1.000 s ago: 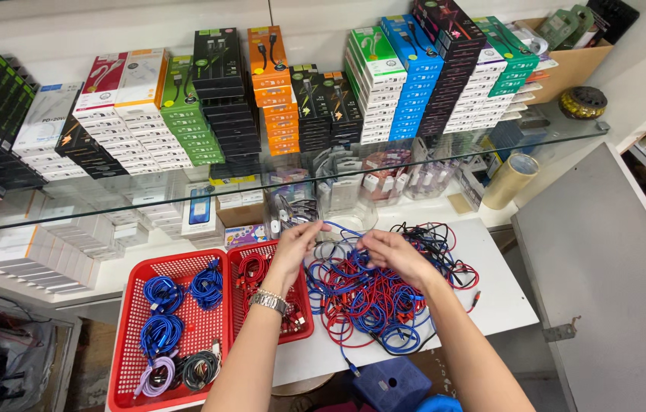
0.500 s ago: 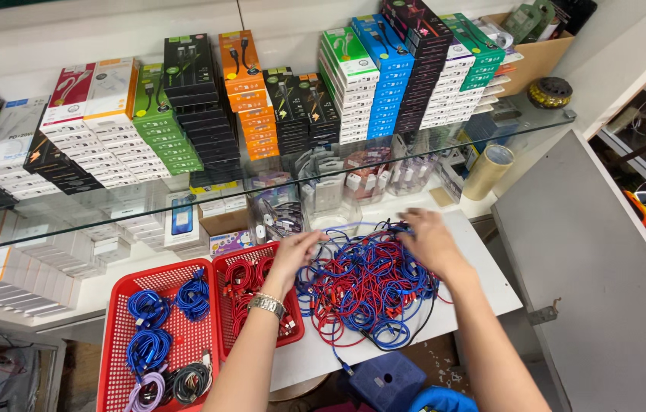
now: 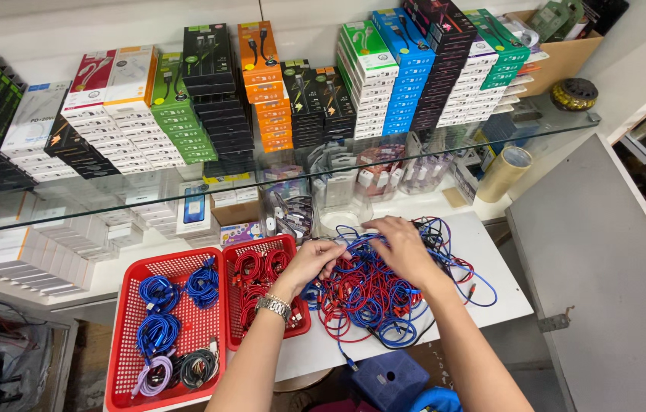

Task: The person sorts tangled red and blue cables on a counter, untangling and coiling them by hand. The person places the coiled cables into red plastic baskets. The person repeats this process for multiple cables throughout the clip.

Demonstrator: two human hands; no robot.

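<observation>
Head view: I see both hands low centre of frame, fingers spread, in the tangled heap of red and blue cables on the white table. Left hand pinches a red strand; right hand lies on the heap; grip unclear. Small red mesh basket of red cables just left.
</observation>
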